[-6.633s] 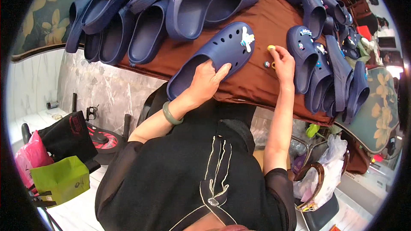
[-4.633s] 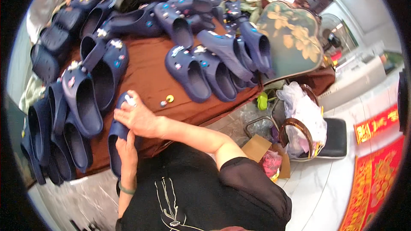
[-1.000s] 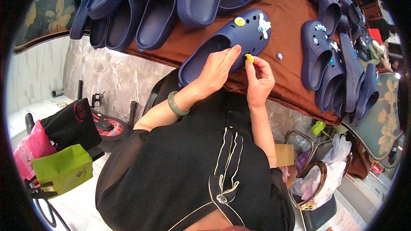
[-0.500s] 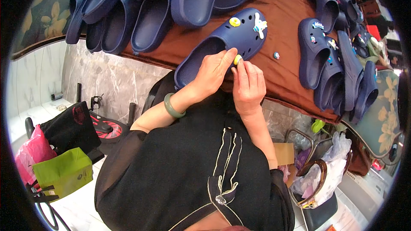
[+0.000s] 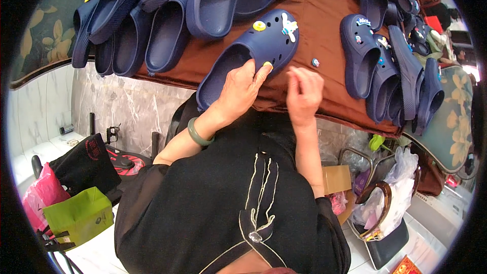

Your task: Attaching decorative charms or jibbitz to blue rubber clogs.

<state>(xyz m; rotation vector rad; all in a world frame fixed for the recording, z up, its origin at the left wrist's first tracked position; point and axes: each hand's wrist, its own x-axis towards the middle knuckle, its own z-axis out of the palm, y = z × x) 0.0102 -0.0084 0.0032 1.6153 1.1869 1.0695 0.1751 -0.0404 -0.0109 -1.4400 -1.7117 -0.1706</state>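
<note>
A navy blue clog [image 5: 243, 40] lies slanted on the brown cloth in front of me. Its perforated upper carries a yellow round charm [image 5: 259, 26] and a white character charm [image 5: 289, 27] at the toe. My left hand [image 5: 240, 87] grips the clog's near side, its thumb and fingertip beside another yellow charm [image 5: 268, 65]. My right hand [image 5: 305, 94] is off the clog, fingers loosely bent and slightly blurred, with nothing visible in them. Just beyond its fingertips a small charm [image 5: 315, 62] rests on the cloth.
Several navy clogs [image 5: 167, 35] stand crowded along the table's left and back. More clogs with charms [image 5: 359, 56] are grouped at the right. The brown cloth [image 5: 324, 35] covers the table. Bags [image 5: 78, 215] are low at left; a chair with plastic bags [image 5: 388, 203] is at right.
My right hand has let go of the yellow charm at the clog's side and moved right, toward the small charm on the cloth. My left hand still grips the clog.
</note>
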